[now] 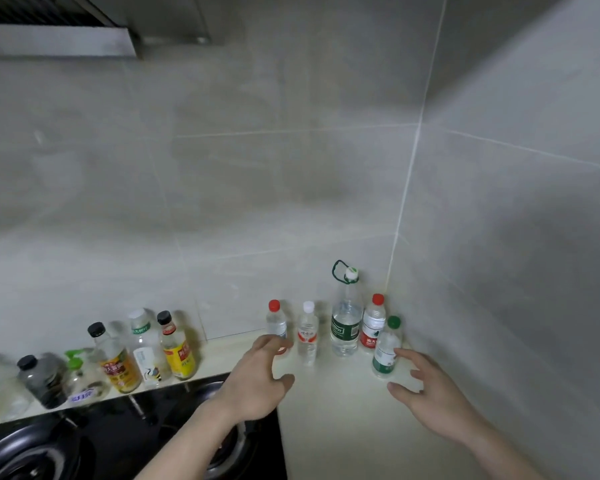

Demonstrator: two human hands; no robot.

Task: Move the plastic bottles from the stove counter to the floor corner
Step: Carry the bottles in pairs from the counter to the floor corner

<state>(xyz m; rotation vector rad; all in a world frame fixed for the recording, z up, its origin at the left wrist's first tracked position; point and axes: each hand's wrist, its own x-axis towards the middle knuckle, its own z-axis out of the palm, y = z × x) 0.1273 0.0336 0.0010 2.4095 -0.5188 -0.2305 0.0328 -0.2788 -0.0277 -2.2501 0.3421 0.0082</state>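
Several clear plastic bottles stand in the counter's back right corner. From the left: a small red-capped bottle (pixel 276 322), a white-capped bottle with a red label (pixel 307 336), a tall bottle with a green carry loop (pixel 345 318), a red-capped bottle with a red label (pixel 373 323) and a green-capped bottle (pixel 386 351). My left hand (pixel 257 382) hovers with spread fingers just in front of the small red-capped bottle. Just right of the green-capped bottle is my right hand (pixel 426 396), fingers open and holding nothing.
A black gas stove (pixel 101 441) fills the lower left. Behind it a row of sauce and oil bottles (pixel 118 358) lines the tiled wall. The pale counter (pixel 336 420) runs between my hands. A range hood (pixel 56 36) hangs at the upper left.
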